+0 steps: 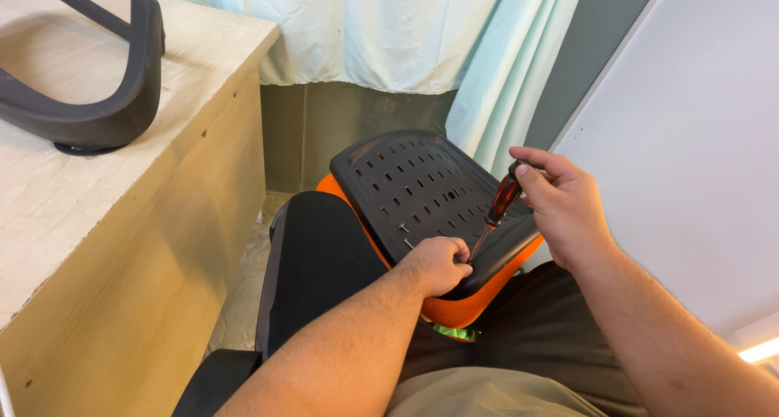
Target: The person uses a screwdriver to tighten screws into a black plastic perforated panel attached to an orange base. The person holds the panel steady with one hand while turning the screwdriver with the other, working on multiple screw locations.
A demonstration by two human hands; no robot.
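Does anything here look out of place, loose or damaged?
Two small screws lie loose on the black slotted panel, just beyond the left hand. The right hand holds a screwdriver at the panel's edge. No damage or spill shows.

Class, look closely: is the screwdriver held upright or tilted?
Tilted: the screwdriver slants from the right hand down-left to the left hand on the black panel.

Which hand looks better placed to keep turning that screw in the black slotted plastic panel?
The right hand, probably. It already grips the red-handled screwdriver, whose tip meets the black slotted plastic panel near its edge. The left hand is a closed fist resting on the panel beside the tip, seemingly steadying it.
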